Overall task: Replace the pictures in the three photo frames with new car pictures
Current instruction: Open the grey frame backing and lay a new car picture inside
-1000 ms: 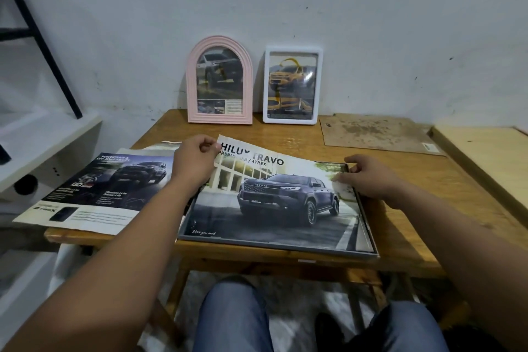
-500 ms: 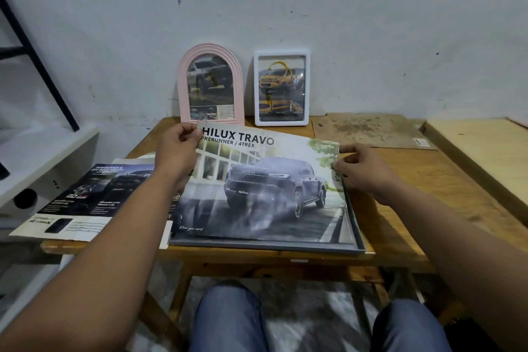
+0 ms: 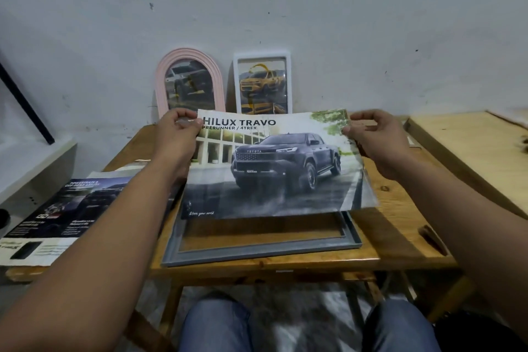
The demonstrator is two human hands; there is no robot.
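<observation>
head view: dark pickup poster (image 3: 274, 168), slightly creased

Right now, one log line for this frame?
step: swapping grey frame's picture | left hand: pinching Hilux poster top-left | right hand: pinching top-right | poster: raised over grey frame | frame: flat on table

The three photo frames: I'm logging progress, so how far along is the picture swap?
Looks done: the pink arched frame and white frame stand against the wall, each holding a car picture. In hand: the left hand and right hand hold the Hilux picture by its top corners above the empty grey frame. Left: filling that frame, perhaps from the brochure beside it.
</observation>
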